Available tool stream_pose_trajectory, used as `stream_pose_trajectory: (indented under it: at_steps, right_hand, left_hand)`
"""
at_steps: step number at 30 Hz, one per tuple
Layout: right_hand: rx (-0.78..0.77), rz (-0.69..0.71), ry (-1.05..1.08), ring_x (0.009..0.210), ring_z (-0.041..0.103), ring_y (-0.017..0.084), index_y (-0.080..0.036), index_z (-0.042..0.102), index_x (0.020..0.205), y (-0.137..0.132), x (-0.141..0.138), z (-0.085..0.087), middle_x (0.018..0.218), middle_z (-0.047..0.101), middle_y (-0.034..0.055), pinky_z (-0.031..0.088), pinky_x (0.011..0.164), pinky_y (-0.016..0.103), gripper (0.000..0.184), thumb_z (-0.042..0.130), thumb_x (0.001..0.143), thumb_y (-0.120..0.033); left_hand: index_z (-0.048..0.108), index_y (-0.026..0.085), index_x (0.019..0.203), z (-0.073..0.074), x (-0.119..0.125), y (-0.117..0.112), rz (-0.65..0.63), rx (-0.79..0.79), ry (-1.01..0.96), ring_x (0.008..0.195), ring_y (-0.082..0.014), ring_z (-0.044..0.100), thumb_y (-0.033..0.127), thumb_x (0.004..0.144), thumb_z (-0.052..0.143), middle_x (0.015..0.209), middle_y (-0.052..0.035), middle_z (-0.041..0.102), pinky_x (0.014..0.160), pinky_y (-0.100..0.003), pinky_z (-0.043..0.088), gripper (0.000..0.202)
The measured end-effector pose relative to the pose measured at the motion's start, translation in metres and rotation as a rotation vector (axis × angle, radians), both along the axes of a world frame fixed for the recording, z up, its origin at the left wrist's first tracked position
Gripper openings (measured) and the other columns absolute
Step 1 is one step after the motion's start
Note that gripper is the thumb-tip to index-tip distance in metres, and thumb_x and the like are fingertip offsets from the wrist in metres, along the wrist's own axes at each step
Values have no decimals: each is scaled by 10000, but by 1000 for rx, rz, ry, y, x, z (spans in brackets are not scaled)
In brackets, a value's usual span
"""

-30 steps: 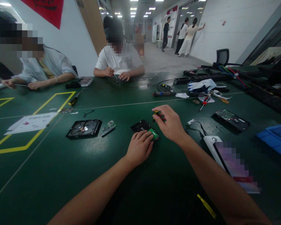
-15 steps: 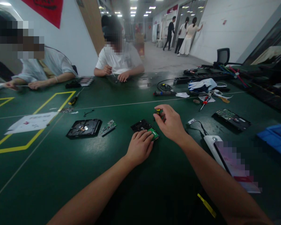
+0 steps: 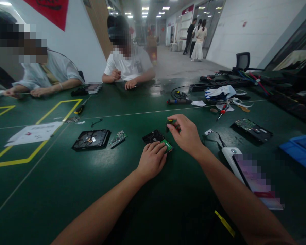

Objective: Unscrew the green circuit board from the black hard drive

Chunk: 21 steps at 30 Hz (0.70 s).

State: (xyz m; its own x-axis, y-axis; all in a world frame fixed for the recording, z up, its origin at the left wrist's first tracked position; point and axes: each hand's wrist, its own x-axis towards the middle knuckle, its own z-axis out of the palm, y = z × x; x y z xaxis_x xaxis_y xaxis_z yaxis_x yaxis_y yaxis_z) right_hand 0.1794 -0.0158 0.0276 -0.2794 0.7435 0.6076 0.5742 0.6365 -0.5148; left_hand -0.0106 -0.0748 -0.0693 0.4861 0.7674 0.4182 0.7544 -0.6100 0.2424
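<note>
A small hard drive with a green circuit board showing at its near right side lies on the table before me. My left hand rests over its near edge, fingers holding it down against the tabletop. Above its right end, my right hand pinches the black-and-yellow handle of a screwdriver held roughly upright. The tip is too dark to make out, so I cannot tell whether it touches the drive. Left of my hands are a larger black hard drive and a loose circuit board.
At right lie another hard drive, a white device with a cable, a blue tray and a red screwdriver. Gloves and an electric screwdriver are farther back. Two people sit across the green table.
The screwdriver handle has shifted slightly left and turned in my right fingers. My left hand stays on the hard drive. Across the table, a person's hand has moved a little left; people behind have walked.
</note>
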Motion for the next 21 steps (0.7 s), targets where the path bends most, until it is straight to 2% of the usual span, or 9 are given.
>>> stream_pose_trajectory:
  at_steps: [6,10,14,21]
  right_hand:
    - [7,-5,-8,957,640,246,-265,638,1156,-3,-2,2,1136,623,88,551,808,400,179,624,983,-307]
    - [36,-8,-1,966,646,254,-261,638,1120,-1,-1,2,1125,659,81,542,836,413,145,604,979,-260]
    - [11,3,-1,927,666,243,-264,618,1216,1,-1,0,1160,702,75,539,838,418,249,542,988,-199]
    - [21,7,-18,955,667,238,-240,626,1194,-2,-2,1,1195,671,97,553,815,393,215,586,984,-221]
  left_hand:
    - [630,241,1361,-1,0,0,-5,5,3,1327,-306,552,318,1032,498,1397,-80,666,1089,-536,439,363]
    - [624,245,1371,-1,-1,0,-3,3,-1,1323,-307,555,315,1030,500,1398,-80,665,1083,-531,445,370]
    - [617,237,1377,0,0,0,-2,-1,4,1321,-303,554,317,1032,499,1407,-74,661,1079,-525,448,374]
    - [625,222,1360,2,0,-1,5,-2,12,1324,-303,547,322,1044,481,1406,-65,661,1090,-521,438,361]
